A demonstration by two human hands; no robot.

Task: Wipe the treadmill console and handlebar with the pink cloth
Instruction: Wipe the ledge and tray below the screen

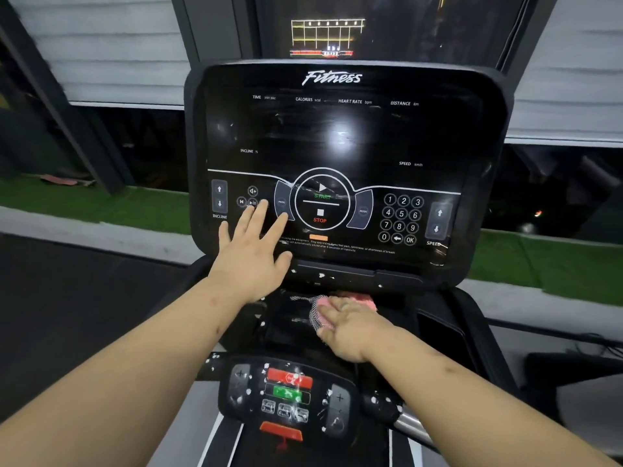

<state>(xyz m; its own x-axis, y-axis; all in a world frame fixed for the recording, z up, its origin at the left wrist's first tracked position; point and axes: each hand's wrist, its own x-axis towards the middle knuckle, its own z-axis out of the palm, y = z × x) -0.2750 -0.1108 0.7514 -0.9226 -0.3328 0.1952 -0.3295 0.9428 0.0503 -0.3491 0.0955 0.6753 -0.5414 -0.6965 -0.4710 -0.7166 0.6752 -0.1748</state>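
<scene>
Head view shows the soft pink cloth (365, 303), bunched, with a checked white-and-dark woven edge. It lies on the matte black plastic ledge (279, 325) just below the big screen. The right hand (350, 328) covers most of the cloth and presses it down; its fingers lie together, nearly straight, not curled around the fabric. The left hand (251, 254) is flat on the lower left part of the glossy black treadmill console (337, 136), with fingers spread apart and the fingertips near the round media buttons and the curved PROG key. The console is a wide rounded rectangle with white printed labels, a round START/STOP ring in the middle and a number pad on the right; a bright reflection and faint streaks show on its smooth face. Nearer to the person sits a small black control pod (286, 392) with red and green bars, dotted with white flecks. Beside it runs a shiny silver metal handlebar (409, 424). Behind the machine are a strip of green artificial grass (84, 203) and white ribbed blinds (101, 45).
</scene>
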